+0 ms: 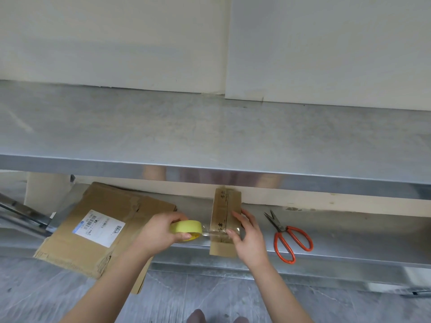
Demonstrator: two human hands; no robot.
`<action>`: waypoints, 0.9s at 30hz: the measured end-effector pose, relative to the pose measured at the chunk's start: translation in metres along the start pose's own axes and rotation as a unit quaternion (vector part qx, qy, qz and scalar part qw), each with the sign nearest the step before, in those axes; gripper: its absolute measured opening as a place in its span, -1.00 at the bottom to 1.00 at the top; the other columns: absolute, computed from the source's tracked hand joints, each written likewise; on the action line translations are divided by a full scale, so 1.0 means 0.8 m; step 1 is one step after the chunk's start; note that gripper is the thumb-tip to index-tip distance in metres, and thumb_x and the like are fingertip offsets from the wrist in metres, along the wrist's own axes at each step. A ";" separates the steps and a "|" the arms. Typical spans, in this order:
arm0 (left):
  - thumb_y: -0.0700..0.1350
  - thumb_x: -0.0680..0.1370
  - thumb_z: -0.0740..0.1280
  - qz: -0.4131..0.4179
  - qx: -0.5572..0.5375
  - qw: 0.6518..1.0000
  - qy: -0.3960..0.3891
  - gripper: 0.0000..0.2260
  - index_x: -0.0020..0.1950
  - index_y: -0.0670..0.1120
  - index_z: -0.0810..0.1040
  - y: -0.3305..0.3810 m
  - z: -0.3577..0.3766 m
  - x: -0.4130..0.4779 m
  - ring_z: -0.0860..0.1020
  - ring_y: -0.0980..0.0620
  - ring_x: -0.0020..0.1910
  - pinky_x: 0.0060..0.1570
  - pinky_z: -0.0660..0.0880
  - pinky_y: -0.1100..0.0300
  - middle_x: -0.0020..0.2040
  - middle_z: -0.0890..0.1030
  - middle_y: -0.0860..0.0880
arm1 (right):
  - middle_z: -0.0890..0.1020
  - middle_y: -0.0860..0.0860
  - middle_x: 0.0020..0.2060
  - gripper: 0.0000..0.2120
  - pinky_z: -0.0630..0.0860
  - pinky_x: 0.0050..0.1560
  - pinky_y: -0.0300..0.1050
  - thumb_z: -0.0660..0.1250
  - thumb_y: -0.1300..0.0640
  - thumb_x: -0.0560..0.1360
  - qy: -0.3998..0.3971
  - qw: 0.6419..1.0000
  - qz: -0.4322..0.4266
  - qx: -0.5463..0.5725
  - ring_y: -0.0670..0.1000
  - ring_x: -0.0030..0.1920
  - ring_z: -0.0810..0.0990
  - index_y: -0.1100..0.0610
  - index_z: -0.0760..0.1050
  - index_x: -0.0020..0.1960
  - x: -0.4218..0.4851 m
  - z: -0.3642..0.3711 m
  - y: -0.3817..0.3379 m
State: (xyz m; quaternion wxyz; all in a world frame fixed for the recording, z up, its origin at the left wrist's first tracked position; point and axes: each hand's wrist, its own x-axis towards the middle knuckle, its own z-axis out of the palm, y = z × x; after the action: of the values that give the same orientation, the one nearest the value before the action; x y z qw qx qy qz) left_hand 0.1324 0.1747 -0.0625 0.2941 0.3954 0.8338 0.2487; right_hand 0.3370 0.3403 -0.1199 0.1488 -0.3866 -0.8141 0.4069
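- Taping step in hand: the left hand (pixel 161 231) has its fingers curled round the tape roll (pixel 186 228), and a clear strip (pixel 207 233) runs taut from it onto the box (pixel 225 210).
- The box lies on the shelf (pixel 349 234), at its front edge, under the worktop (pixel 210 131).
- The right hand (pixel 249 234) steadies it, fingers fairly straight along the top, thumb pressing the strip down.
- Next, I'd judge: pull the strip across and cut it; the scissors (pixel 288 236) lie just right.
- Flat cardboard (pixel 93 224) sits left.
- The box's far end hides under the worktop lip; its print is unreadable.
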 end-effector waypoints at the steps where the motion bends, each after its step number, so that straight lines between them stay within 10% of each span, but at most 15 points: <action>1: 0.08 0.36 0.54 0.000 0.006 1.000 -0.003 -0.75 -0.02 0.17 0.59 -0.002 -0.001 -0.001 0.55 0.23 -0.07 -0.06 0.51 0.18 -0.09 0.63 0.19 | 0.33 -0.10 0.43 -0.55 0.30 0.25 -0.30 0.42 0.03 0.50 0.000 1.000 0.001 0.000 -0.07 0.37 0.39 -0.03 0.45 0.36 0.000 0.000 0.000; 8: 0.17 0.39 0.47 0.007 0.172 0.984 0.043 -0.64 0.15 0.17 0.56 -0.014 -0.009 0.001 0.49 0.09 0.10 -0.07 0.44 0.18 0.05 0.57 0.20 | 0.34 -0.09 0.43 -0.55 0.28 0.29 -0.29 0.42 0.02 0.50 -0.005 1.000 0.006 -0.001 -0.06 0.39 0.37 -0.03 0.45 0.37 -0.003 0.002 -0.003; 27: 0.10 0.48 0.42 0.074 0.093 0.992 0.046 -0.71 0.17 0.08 0.57 -0.017 -0.010 -0.021 0.47 0.17 0.02 -0.05 0.35 0.30 0.07 0.55 0.16 | 0.09 -0.11 0.55 -0.51 0.40 0.33 -0.07 0.18 -0.16 0.60 -0.064 0.997 -0.013 -0.037 -0.01 0.43 0.34 -0.22 0.17 0.50 -0.016 -0.010 -0.007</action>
State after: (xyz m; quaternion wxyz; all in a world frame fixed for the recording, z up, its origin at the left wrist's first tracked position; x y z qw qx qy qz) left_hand 0.1282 0.1520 -0.0605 0.1977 0.4700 0.8345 0.2089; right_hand 0.3464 0.3329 -0.1096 0.0875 -0.3545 -0.8412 0.3987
